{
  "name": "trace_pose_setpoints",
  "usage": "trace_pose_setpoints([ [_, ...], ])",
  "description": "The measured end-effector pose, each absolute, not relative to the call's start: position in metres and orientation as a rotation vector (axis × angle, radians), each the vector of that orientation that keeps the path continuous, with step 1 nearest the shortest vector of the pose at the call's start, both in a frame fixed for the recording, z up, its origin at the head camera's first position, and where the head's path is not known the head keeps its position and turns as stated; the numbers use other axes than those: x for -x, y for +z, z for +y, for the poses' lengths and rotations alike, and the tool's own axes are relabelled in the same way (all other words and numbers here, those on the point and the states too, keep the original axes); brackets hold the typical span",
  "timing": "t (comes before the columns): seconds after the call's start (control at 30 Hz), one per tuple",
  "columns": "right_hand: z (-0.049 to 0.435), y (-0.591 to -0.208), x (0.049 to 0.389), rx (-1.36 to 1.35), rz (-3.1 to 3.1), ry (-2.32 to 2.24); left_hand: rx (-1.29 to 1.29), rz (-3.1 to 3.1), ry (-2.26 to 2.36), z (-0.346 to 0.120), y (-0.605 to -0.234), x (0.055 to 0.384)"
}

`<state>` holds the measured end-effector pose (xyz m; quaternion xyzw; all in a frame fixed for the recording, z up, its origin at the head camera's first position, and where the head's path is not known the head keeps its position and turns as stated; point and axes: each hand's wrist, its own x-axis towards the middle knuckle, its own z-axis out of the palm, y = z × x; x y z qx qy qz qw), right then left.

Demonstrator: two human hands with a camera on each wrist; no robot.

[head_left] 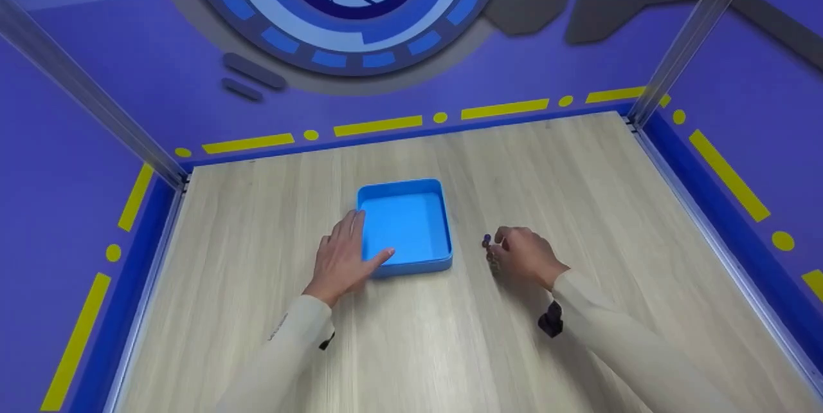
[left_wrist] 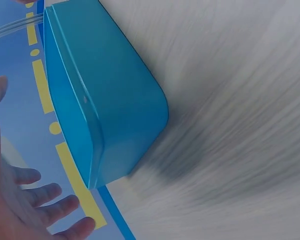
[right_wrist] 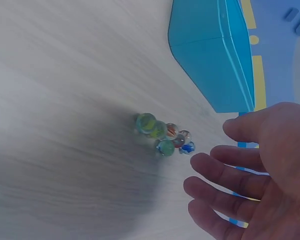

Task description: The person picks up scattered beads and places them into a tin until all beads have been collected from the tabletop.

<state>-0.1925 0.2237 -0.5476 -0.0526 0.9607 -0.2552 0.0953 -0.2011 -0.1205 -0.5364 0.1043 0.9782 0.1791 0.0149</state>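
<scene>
A square blue box without a lid lies on the wooden table, its bare inside facing up. My left hand is at the box's left side, fingers spread along that wall and thumb over the near left corner. In the left wrist view its fingers are extended and hold nothing. To the right of the box, my right hand hovers beside a small cluster of glass marbles. They are clear with green, yellow, red and blue swirls. Its fingers are slightly bent, apart from the marbles, with nothing between them.
The wooden table is bounded by purple walls with yellow dashes. Metal posts rise at the back corners. Black straps hang under both sleeves.
</scene>
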Motion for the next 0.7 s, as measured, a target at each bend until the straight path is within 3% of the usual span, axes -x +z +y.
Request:
trace_pose_setpoints([
  [0.7,0.225,-0.567,0.189,0.106,2.812,-0.771,-0.298,2.982,0.502,-0.130,-0.555,0.199],
])
